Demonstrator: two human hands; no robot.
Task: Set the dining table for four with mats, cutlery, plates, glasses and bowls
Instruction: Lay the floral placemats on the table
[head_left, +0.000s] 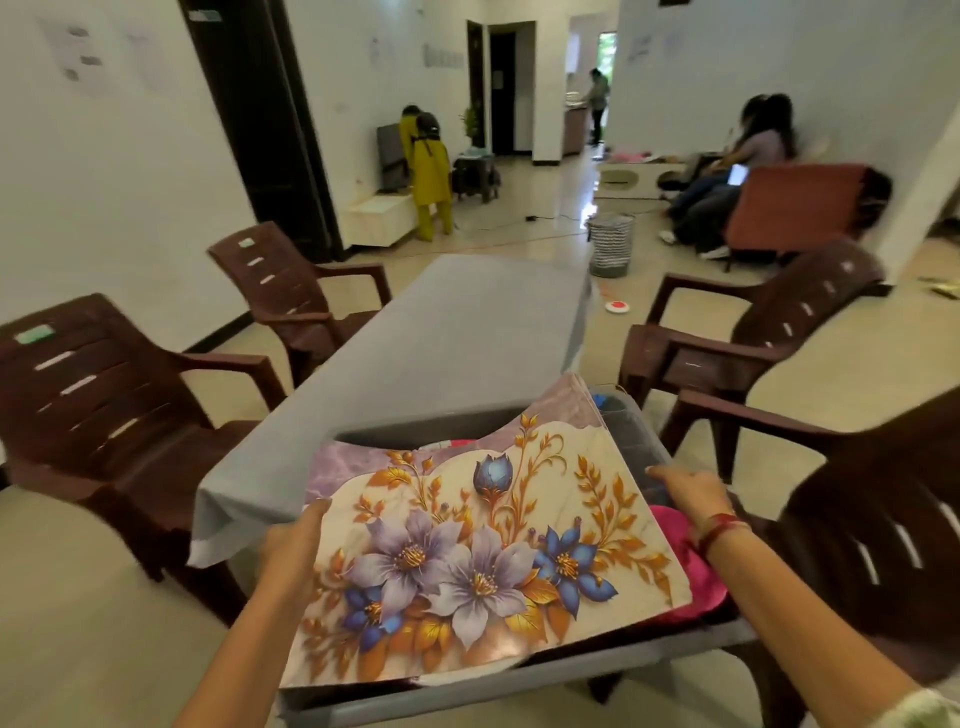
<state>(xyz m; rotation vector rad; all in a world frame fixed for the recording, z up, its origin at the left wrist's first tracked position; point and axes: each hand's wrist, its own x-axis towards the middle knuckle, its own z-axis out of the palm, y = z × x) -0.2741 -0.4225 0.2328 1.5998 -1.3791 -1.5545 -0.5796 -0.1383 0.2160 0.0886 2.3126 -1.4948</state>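
Stands at the 6 o'clock end of the bench (457, 332), a long top under a grey cloth running toward 12 o'clock.

Holds a stack of floral mats (488, 545) with both hands, set well apart, one at each short edge.
- Grips the 9 o'clock edge with the left hand (293, 551): thumb on top, fingers out of sight beneath.
- Grips the 3 o'clock edge with the right hand (691, 493): thumb laid across the top, fingers hidden below the edge.
- Wears a red thread band (719, 525) on the right wrist.

Holds the mats tilted, with the 12 o'clock edge raised and curled, over a grey bin (639, 431) at the 6 o'clock end of the bench. Several layers visible at the far corner of the stack; exact count not readable. Top mat printed with purple and blue flowers and orange leaves on a cream ground.

Pink items (691, 566) inside the bin at 3 o'clock of the mats, partly covered by them; type not readable.

Four brown plastic chairs (291, 291) around the bench: two along the 9 o'clock side, two along the 3 o'clock side.

On the floor past the far end, toward 1 o'clock: a patterned basket (612, 244), and near it a small red-and-white disc (617, 306).

In the background, blurred: a person in yellow (430, 176) at 11 o'clock and seated people (748, 156) at 2 o'clock.
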